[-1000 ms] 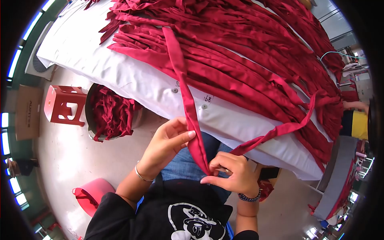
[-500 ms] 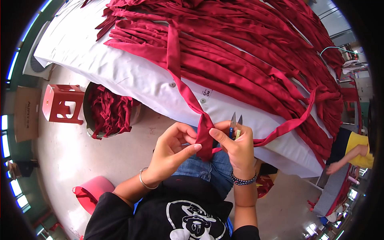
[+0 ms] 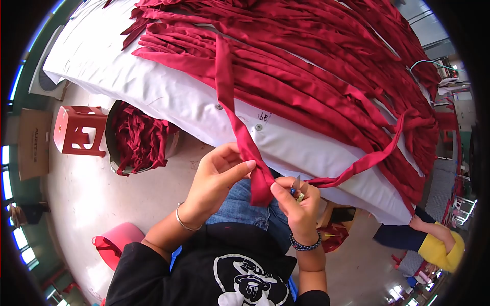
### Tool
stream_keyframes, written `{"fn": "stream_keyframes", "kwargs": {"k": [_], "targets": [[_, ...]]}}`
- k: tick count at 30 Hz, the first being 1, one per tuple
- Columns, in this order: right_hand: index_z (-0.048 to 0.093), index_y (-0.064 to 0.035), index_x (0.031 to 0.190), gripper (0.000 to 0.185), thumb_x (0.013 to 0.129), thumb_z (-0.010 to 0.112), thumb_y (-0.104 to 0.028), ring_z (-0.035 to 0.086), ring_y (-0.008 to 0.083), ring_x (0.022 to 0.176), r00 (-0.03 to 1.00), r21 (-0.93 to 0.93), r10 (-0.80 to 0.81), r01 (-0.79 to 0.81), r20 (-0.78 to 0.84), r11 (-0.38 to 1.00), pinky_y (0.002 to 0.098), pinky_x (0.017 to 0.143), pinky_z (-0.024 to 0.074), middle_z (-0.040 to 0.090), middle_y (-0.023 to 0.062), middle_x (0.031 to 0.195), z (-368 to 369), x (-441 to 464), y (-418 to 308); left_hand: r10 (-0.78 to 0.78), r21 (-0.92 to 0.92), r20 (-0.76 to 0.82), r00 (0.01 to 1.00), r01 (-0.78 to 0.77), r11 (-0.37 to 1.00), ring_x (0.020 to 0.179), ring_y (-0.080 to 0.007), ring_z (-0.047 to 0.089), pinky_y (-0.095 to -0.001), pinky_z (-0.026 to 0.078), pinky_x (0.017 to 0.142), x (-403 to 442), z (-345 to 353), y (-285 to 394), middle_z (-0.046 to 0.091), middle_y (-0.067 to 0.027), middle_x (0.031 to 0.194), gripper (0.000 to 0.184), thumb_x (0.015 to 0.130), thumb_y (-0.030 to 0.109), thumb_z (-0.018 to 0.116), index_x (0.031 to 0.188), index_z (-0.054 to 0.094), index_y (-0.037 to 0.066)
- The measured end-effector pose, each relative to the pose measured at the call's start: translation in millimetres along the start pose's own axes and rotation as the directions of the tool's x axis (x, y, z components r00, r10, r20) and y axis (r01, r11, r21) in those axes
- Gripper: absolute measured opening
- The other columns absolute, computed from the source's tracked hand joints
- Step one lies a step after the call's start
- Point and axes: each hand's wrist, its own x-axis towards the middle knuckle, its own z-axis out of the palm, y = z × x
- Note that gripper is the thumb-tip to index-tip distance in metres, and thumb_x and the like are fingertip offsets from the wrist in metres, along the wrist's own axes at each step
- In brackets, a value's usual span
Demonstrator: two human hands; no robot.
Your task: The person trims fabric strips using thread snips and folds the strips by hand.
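Observation:
A dark red fabric strip [image 3: 244, 144] hangs off the table edge, and its folded end is between my hands above my lap. My left hand [image 3: 213, 179] pinches the strip between thumb and fingers. Just to the right and lower, my right hand [image 3: 297, 206] pinches the strip's end. Small thread snips [image 3: 295, 186] are tucked in that same hand, blades pointing up and partly hidden by the fingers. From there, more of the red strip runs right, back to a large pile of red strips [image 3: 286, 81] on the table.
White cloth [image 3: 168, 94] covers the table. At left are a red stool [image 3: 76, 130], a tub of red fabric [image 3: 140, 140] and a pink bucket [image 3: 125, 242]. A co-worker in a yellow top [image 3: 441, 250] is at the right, near the table's corner.
My left hand has moved up along the strip, and my right hand has shifted down slightly, with the snips lower. The co-worker at right has come nearer the table corner.

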Motion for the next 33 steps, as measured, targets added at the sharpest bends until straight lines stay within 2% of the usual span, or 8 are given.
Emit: {"fn": "stream_keyframes", "kwargs": {"k": [2,9,12,14,22,26,31,33], "targets": [[0.069,0.0024,0.090,0.015,0.091,0.064,-0.011,0.041,0.0017,0.052,0.971,0.241,0.239,-0.238,0.027,0.941,0.0187,0.048,0.0303,0.051,-0.0055,0.057,-9,-3,7,0.022,-0.080,0.004,1.000,-0.021,0.997,0.089,-0.0108,0.060,-0.0265,0.050,0.080,-2,-7,-3,0.063,-0.0041,0.095,0.016,0.091,0.001,0.061,0.106,0.058,-0.001],[0.068,-0.0011,0.096,0.023,0.081,0.077,-0.016,0.038,-0.0015,0.056,0.980,-0.105,-0.200,0.198,-0.005,0.974,0.0162,0.048,0.0277,0.064,-0.0036,0.077,6,17,-4,0.215,0.290,0.091,0.972,-0.232,0.928,0.085,-0.0093,0.059,-0.0259,0.050,0.079,-13,-1,-10,0.059,-0.0029,0.087,0.012,0.086,-0.001,0.065,0.094,0.056,-0.002],[0.067,-0.0006,0.100,0.033,0.076,0.083,-0.017,0.042,-0.0011,0.060,0.998,0.006,0.055,-0.055,0.036,0.998,0.0150,0.049,0.0287,0.066,-0.0026,0.082,5,27,-9,0.277,0.422,0.194,0.941,-0.335,0.842,0.081,-0.0100,0.061,-0.0262,0.051,0.073,-16,1,-13,0.060,-0.0051,0.085,0.013,0.084,0.000,0.068,0.091,0.058,-0.003],[0.069,-0.0006,0.092,0.020,0.079,0.080,-0.011,0.039,-0.0015,0.058,1.000,0.090,-0.023,0.022,0.010,0.996,0.0158,0.049,0.0289,0.065,-0.0025,0.077,2,37,7,0.239,0.610,0.302,0.923,-0.379,0.696,0.079,-0.0106,0.061,-0.0254,0.051,0.071,-20,5,-5,0.060,-0.0057,0.084,0.013,0.083,0.000,0.069,0.090,0.059,-0.004],[0.068,-0.0011,0.093,0.017,0.093,0.066,-0.017,0.034,0.0009,0.047,0.978,0.348,0.203,-0.204,0.040,0.915,0.0216,0.044,0.0215,0.046,-0.0070,0.059,-5,18,10,0.060,0.273,0.305,0.950,-0.148,0.950,0.095,-0.0110,0.060,-0.0280,0.049,0.083,-7,-14,-3,0.063,-0.0062,0.103,0.021,0.093,0.013,0.060,0.106,0.060,-0.004],[0.067,-0.0003,0.092,0.015,0.094,0.063,-0.015,0.036,0.0009,0.049,0.979,0.246,0.170,-0.193,0.113,0.950,0.0211,0.045,0.0244,0.047,-0.0068,0.059,-5,4,15,0.087,-0.012,-0.028,0.996,-0.087,0.996,0.092,-0.0073,0.059,-0.0243,0.048,0.082,7,0,-2,0.064,-0.0029,0.100,0.025,0.098,0.016,0.056,0.114,0.058,-0.002],[0.069,0.0005,0.096,0.023,0.089,0.070,-0.021,0.040,-0.0008,0.056,0.986,-0.084,-0.144,0.151,0.089,0.985,0.0186,0.049,0.0292,0.055,-0.0054,0.064,-4,6,16,0.235,0.207,-0.013,0.972,-0.227,0.952,0.078,-0.0042,0.057,-0.0204,0.048,0.068,4,0,-2,0.060,0.0015,0.086,0.013,0.086,0.000,0.069,0.093,0.058,0.000],[0.068,0.0007,0.100,0.026,0.088,0.071,-0.023,0.043,-0.0009,0.058,0.994,0.002,-0.082,0.082,0.072,0.997,0.0175,0.051,0.0313,0.058,-0.0047,0.067,-7,9,16,0.243,0.270,0.129,0.961,-0.270,0.924,0.074,-0.0061,0.057,-0.0224,0.047,0.065,-4,6,-6,0.058,0.0010,0.080,0.016,0.082,-0.001,0.073,0.088,0.058,0.001]]}}
